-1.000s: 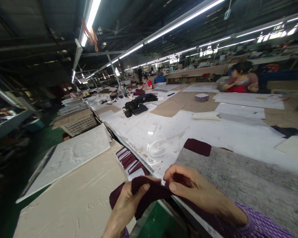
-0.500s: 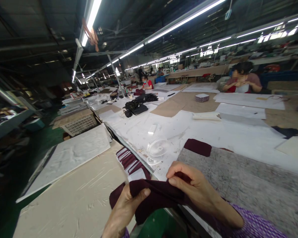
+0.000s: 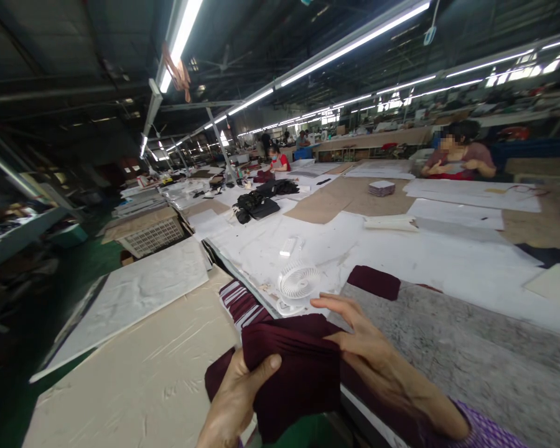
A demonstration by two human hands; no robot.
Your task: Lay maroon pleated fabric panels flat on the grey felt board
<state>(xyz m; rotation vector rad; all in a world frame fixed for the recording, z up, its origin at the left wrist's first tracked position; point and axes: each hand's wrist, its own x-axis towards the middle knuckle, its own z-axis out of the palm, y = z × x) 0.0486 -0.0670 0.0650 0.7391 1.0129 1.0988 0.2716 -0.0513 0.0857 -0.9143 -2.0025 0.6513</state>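
My left hand (image 3: 236,389) is closed on a dark maroon piece of fabric (image 3: 298,367), thumb on the near face and the other fingers behind. The fabric hangs folded, with creases running across its upper part. My right hand (image 3: 368,345) touches the fabric's right edge, fingers spread and the index finger lifted clear above it. Part of that contact is hidden by the cloth. Another maroon patch (image 3: 219,373) shows behind my left hand. Just beyond lies a row of maroon pieces with pale strips (image 3: 242,305). A flat maroon piece (image 3: 374,282) rests on the grey mottled board (image 3: 448,336).
A small white fan (image 3: 298,283) stands on the white-covered table (image 3: 326,242) ahead. To the left are a cream sheet-covered surface (image 3: 135,361) and a lattice-sided crate (image 3: 154,238). Dark garments (image 3: 256,204) lie farther off. A co-worker (image 3: 462,155) sits across the table at right.
The right index finger has come off the fabric and the hand has opened. The fabric's upper edge has risen, and more of its face shows. My left hand keeps its hold.
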